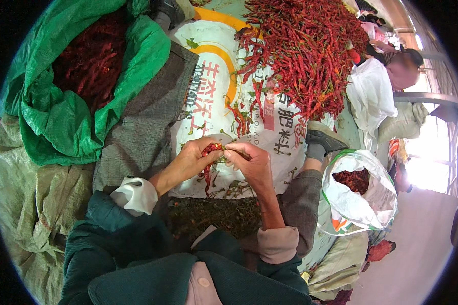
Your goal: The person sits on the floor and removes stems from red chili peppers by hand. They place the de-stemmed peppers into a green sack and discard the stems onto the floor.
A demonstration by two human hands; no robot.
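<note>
Red chilies (211, 148) are held over the white sack (282, 173) in the left hand's (191, 160) closed grip; their stem end is pinched by the right hand's (253, 161) fingertips. Brittle pods might be torn, seeds spilled, if stems are tugged too hard.

1. Passage, 11 o'clock from left hand (192, 158) and right hand (252, 161): flat white sack (213, 35), scattered stems (236, 189).
2. Obstacle, 1 o'clock: red chilli heap (310, 56), mounded.
3. Obstacle, 10 o'clock: left trouser leg (142, 117); green bag (150, 53) beyond.
4. Passage, 3 o'clock: short strip of sack, ending near shoe (324, 138).
5. Obstacle, 4 o'clock: right trouser leg (301, 203); open white bag (384, 211) beyond.
</note>
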